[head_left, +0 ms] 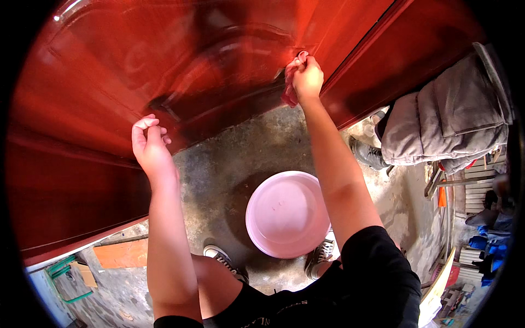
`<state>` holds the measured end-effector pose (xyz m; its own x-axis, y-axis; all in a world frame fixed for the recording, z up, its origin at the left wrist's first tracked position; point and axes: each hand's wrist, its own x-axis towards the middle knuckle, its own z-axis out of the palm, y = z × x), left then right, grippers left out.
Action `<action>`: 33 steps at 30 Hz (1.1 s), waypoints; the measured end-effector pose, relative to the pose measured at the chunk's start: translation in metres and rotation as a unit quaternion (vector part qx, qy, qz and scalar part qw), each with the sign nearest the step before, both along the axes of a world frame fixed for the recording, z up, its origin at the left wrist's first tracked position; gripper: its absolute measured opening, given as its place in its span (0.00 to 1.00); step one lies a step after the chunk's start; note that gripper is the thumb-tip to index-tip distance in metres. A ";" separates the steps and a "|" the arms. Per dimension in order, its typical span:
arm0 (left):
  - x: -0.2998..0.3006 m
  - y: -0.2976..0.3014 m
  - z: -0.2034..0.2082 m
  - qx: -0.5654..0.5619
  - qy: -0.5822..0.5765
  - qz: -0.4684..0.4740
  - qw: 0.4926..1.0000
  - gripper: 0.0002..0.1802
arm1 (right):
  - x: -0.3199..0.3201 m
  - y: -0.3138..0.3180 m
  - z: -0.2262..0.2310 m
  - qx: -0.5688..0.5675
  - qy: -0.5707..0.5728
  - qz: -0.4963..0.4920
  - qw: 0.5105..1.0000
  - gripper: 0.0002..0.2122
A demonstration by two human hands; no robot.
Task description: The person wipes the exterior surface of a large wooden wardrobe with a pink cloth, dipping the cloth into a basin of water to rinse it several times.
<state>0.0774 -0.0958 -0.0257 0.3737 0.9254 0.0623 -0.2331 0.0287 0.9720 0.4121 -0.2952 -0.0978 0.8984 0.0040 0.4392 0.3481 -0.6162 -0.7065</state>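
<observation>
1) Right hand (308, 82): fingers closed on reddish cloth (289, 90), against red panel (229, 33), right of its middle
2) Cloth: bunched at fingertips, long axis near vertical in view, slight slant, loose end pointing down toward person
3) Left hand (151, 139): fingers loosely curled, partly apart, nothing seen in them, near panel; contact cannot tell
4) Pink basin (284, 213): on floor (210, 180), below cloth in view
</observation>
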 end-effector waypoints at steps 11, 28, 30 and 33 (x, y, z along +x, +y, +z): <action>0.010 0.012 -0.014 0.007 0.018 -0.008 1.000 0.04 | -0.005 0.008 -0.083 0.026 0.029 -0.034 0.999 0.10; -0.025 0.050 0.002 -0.013 -0.040 0.057 0.997 0.05 | -0.112 0.121 -0.138 0.342 0.264 0.086 0.898 0.06; -0.026 0.051 0.008 -0.026 -0.059 0.059 0.996 0.05 | -0.142 0.146 -0.136 0.376 0.297 0.080 0.874 0.06; -0.039 0.057 0.014 -0.032 -0.062 0.075 0.995 0.05 | -0.202 0.190 -0.123 0.393 0.359 0.095 0.841 0.05</action>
